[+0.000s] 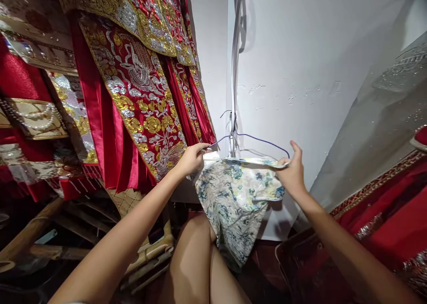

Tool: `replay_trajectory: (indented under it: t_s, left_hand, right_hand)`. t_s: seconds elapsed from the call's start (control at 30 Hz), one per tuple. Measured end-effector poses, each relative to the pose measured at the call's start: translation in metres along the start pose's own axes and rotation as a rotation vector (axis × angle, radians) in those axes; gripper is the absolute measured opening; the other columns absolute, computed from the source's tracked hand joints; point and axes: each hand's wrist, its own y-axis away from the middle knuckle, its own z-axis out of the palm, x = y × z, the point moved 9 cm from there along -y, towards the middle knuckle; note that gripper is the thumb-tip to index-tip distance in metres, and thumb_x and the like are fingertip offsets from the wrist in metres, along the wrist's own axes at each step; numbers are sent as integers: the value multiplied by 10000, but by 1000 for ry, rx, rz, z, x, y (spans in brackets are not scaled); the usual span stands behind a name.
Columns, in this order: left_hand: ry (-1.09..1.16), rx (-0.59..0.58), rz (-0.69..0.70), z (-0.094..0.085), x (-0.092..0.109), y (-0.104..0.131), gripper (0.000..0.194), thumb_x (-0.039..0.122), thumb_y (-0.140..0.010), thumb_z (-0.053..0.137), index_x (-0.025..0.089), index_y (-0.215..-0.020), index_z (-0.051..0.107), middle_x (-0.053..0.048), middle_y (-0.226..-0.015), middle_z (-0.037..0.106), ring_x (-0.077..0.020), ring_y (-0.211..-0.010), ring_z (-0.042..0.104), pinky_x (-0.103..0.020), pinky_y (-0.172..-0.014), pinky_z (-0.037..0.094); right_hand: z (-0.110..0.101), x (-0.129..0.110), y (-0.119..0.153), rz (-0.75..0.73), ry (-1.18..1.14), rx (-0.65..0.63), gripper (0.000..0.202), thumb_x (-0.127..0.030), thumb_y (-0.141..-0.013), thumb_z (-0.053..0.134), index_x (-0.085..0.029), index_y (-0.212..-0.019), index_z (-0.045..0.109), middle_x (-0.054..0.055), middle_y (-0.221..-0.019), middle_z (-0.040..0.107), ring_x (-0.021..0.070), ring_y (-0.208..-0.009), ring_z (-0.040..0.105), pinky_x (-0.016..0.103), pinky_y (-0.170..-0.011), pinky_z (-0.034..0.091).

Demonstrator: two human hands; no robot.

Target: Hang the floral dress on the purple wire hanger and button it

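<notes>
A pale garment with a blue, green and yellow print hangs in front of me, its light waistband stretched level. My left hand pinches the band's left end beside the lower left corner of a purple wire hanger. At the other end, my right hand grips the band near the hanger's right corner, with one finger raised. The hanger's hook is at a white vertical strip on the wall. Fingertips behind the cloth are hidden.
Red costumes with gold and silver embroidery hang on the left. Bamboo furniture stands at the lower left. Red fabric lies at the right, by a glossy panel. My bare legs show below.
</notes>
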Motion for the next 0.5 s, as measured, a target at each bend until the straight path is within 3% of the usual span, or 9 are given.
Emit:
replay_trajectory:
  t_s: [0.07, 0.13, 0.2, 0.27, 0.33, 0.4, 0.43, 0.5]
  left_hand:
    - [-9, -20, 32, -4, 3, -1, 403, 76, -846, 448, 128, -1160, 695, -120, -1173, 716, -245, -1106, 656, -384, -1015, 483]
    - [-24, 2, 51, -10, 8, -2, 322, 126, -871, 464, 150, -1066, 719, -109, -1113, 713, -240, -1067, 656, -378, -987, 493]
    - [-39, 92, 40, -22, 11, -1, 244, 191, -892, 490, 163, -977, 717, -99, -1052, 706, -233, -1010, 654, -365, -941, 499]
    - [-35, 224, -13, -37, 10, 0, 193, 264, -902, 535, 170, -982, 683, -85, -1014, 706, -216, -910, 652, -345, -855, 505]
    - [-39, 346, -80, -51, 6, 1, 186, 322, -885, 596, 174, -987, 643, -73, -977, 706, -193, -796, 631, -324, -760, 490]
    - [-70, 390, -119, -57, 5, -2, 189, 366, -864, 635, 177, -866, 629, -63, -893, 700, -179, -719, 601, -313, -706, 464]
    - [-83, 381, -127, -55, 5, -5, 227, 390, -864, 635, 179, -782, 621, -59, -834, 692, -178, -698, 591, -311, -694, 455]
    - [-51, 316, -131, -43, 6, -12, 336, 441, -889, 590, 178, -682, 622, -52, -730, 675, -183, -675, 586, -311, -679, 451]
  right_hand:
    - [-14, 11, -19, 32, 42, -37, 826, -260, -630, 760, -78, -1406, 544, 58, -764, 724, 225, -661, 626, 329, -669, 479]
    - [-19, 15, -35, 65, 41, -154, 447, -262, -609, 757, -103, -1027, 759, 94, -789, 741, 234, -693, 646, 323, -652, 474]
    - [-21, 12, -44, 107, 10, -286, 167, -291, -588, 781, -155, -671, 732, 58, -650, 693, 210, -612, 618, 303, -581, 439]
    - [-22, 8, -49, 192, -60, -395, 245, -337, -556, 831, -186, -528, 640, 4, -499, 585, 167, -491, 543, 289, -509, 390]
    - [-18, 8, -47, 331, -199, -483, 285, -362, -518, 873, -185, -578, 658, 2, -503, 591, 173, -470, 549, 303, -498, 409]
    - [-7, 11, -39, 457, -358, -535, 342, -414, -544, 872, -168, -732, 727, 60, -632, 688, 242, -569, 642, 363, -560, 489]
    - [-1, 12, -34, 483, -421, -530, 384, -469, -602, 841, -161, -811, 747, 93, -711, 722, 281, -650, 682, 401, -612, 521]
    - [6, 15, -28, 419, -471, -403, 429, -570, -774, 700, -172, -924, 756, 123, -844, 750, 320, -815, 712, 445, -719, 553]
